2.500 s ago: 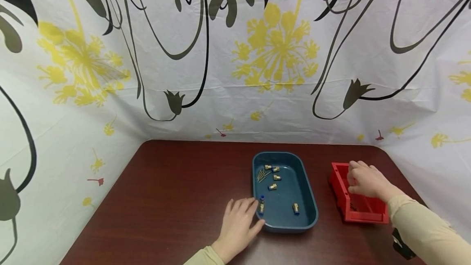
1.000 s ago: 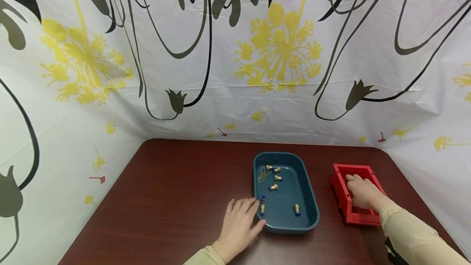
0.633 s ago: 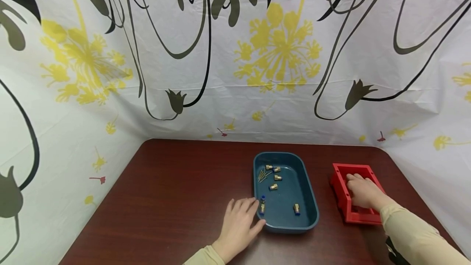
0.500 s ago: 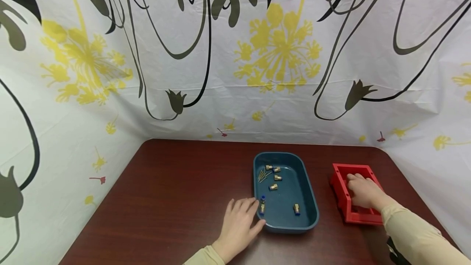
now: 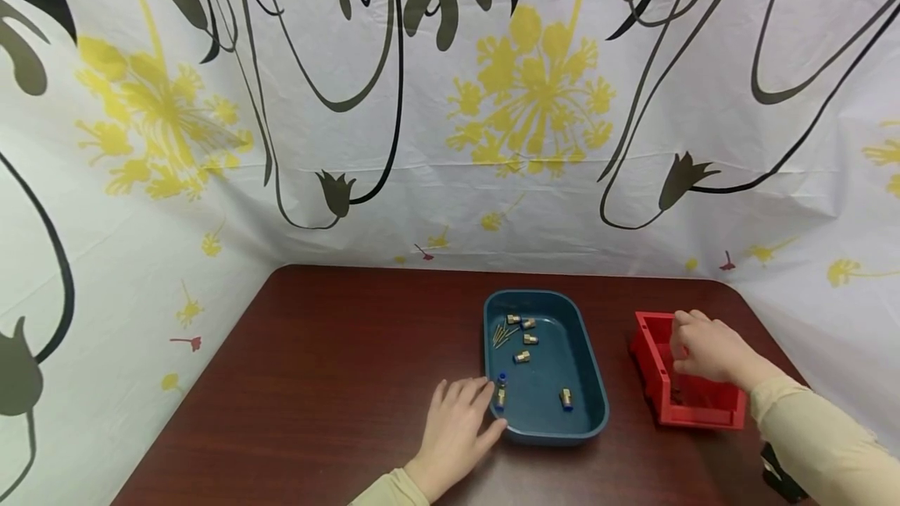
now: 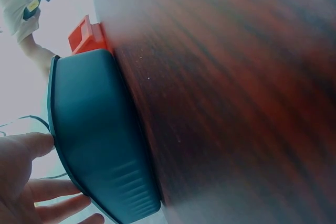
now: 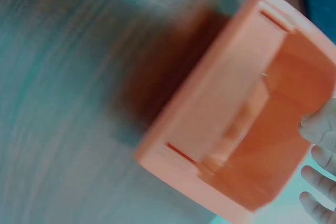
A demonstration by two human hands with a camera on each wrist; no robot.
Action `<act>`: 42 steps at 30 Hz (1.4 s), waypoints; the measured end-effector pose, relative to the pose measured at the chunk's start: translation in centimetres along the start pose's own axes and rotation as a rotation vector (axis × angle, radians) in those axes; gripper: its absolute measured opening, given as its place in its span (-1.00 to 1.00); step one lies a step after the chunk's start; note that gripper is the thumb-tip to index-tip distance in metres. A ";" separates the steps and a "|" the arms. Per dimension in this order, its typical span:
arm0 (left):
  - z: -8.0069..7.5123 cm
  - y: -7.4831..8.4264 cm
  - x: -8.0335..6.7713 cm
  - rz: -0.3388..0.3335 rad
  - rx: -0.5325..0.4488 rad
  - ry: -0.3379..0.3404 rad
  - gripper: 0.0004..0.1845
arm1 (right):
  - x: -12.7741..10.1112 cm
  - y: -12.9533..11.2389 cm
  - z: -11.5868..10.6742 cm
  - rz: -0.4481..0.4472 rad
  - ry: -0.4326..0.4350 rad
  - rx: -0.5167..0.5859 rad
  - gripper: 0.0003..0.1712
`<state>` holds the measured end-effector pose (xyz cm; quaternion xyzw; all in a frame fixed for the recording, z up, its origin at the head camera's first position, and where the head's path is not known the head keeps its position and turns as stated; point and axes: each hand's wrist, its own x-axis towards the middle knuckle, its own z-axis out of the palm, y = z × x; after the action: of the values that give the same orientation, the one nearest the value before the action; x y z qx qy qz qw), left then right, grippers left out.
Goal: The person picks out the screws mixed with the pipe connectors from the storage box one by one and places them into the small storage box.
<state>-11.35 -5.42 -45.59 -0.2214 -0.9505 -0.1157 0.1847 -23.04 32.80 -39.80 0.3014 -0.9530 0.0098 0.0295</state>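
My left hand (image 5: pixel 453 432) rests its fingertips on the rim of a blue-green tray (image 5: pixel 594 381), at the near left corner. In the left wrist view, the left hand's spread fingers touch the tray's outer edge. Several brass fittings with blue collars, such as this brass fitting (image 5: pixel 566 399), lie in the tray. Thin brass pins (image 5: pixel 501 336) lie near its left wall. My right hand (image 5: pixel 713 346) is raised over a red bin (image 5: pixel 703 416), fingers bent; the right wrist view shows thumb and forefinger close together, and whether anything small is between them is unclear.
Both containers stand on a dark reddish-brown table (image 5: pixel 337 358), the bin to the right of the tray. Small dark bits (image 5: pixel 676 396) lie inside the bin. A patterned white cloth (image 5: pixel 422 123) hangs behind and to the left of the table.
My right hand was down inside the bin about half a second ago and has since risen up and to the right. The left hand and the tray have stayed put.
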 end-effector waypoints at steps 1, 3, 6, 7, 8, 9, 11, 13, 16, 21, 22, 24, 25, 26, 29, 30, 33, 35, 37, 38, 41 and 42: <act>0.0 0.0 0.0 -0.001 0.000 -0.002 -0.51 | 0.0 -0.1 -0.4 0.002 0.002 -0.004 -0.68; 0.0 0.0 0.0 -0.001 0.002 -0.003 -0.51 | 0.1 -0.3 -1.2 0.006 0.004 -0.014 -0.68; 0.0 0.0 0.0 0.000 0.003 -0.001 -0.51 | 0.4 -0.5 -2.4 0.001 0.012 -0.031 -0.69; 0.0 0.0 0.0 0.000 0.004 0.000 -0.51 | 0.5 -0.6 -2.9 -0.003 0.015 -0.035 -0.69; 0.1 0.0 0.0 0.002 0.004 0.003 -0.51 | 0.6 -0.7 -3.3 -0.011 0.021 -0.042 -0.69; 0.0 0.0 0.0 0.001 0.004 0.003 -0.51 | 0.7 -0.7 -3.6 -0.020 0.029 -0.051 -0.68; 0.0 0.0 0.0 0.001 0.005 0.005 -0.51 | 1.1 -0.9 -4.4 -0.046 0.053 -0.068 -0.68; 0.0 0.0 -0.1 0.001 0.005 0.005 -0.51 | 1.5 -1.1 -5.1 -0.074 0.077 -0.082 -0.69; 0.1 0.0 -0.1 0.001 0.001 0.006 -0.51 | 2.3 -1.6 -6.0 -0.112 0.119 -0.097 -0.69; 0.0 0.0 0.0 0.001 -0.001 0.003 -0.51 | 3.9 -2.8 -7.4 -0.162 0.179 -0.111 -0.67; 0.0 0.0 0.0 0.002 -0.001 0.004 -0.51 | 4.3 -3.2 -7.6 -0.169 0.188 -0.114 -0.67; 0.0 0.0 0.0 0.004 0.000 0.010 -0.52 | 5.0 -3.9 -8.1 -0.183 0.198 -0.118 -0.68; 0.0 0.0 0.0 0.005 0.000 0.012 -0.52 | 5.4 -4.3 -8.3 -0.190 0.196 -0.118 -0.69; 0.1 0.0 0.0 0.007 0.000 0.014 -0.52 | 5.8 -4.7 -8.5 -0.198 0.195 -0.118 -0.70; 0.0 0.0 0.0 0.010 -0.001 0.020 -0.52 | 7.0 -6.0 -8.8 -0.221 0.179 -0.108 -0.73; 0.0 0.0 0.0 0.011 -0.001 0.022 -0.51 | 7.4 -6.4 -8.8 -0.226 0.173 -0.107 -0.72; 0.1 -0.1 0.0 0.014 -0.002 0.033 -0.51 | 8.7 -7.6 -8.7 -0.246 0.166 -0.114 -0.71; 0.2 -0.1 0.0 0.014 -0.004 0.039 -0.51 | 9.5 -8.4 -8.6 -0.263 0.158 -0.121 -0.70; 0.2 -0.1 0.0 0.014 -0.008 0.042 -0.51 | 10.1 -9.1 -8.4 -0.284 0.142 -0.122 -0.70; 0.3 -0.1 0.0 0.014 -0.011 0.043 -0.51 | 10.5 -9.4 -8.2 -0.294 0.136 -0.119 -0.70; 0.3 -0.1 -0.1 0.015 -0.016 0.042 -0.50 | 11.4 -10.4 -7.8 -0.313 0.102 -0.112 -0.72; 0.3 -0.1 -0.1 0.015 -0.015 0.042 -0.50 | 11.6 -10.7 -7.6 -0.316 0.092 -0.112 -0.73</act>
<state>-11.43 -5.44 -45.89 -0.2276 -0.9438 -0.1261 0.2036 -26.04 17.68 -31.50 0.4448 -0.8903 -0.0343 0.0909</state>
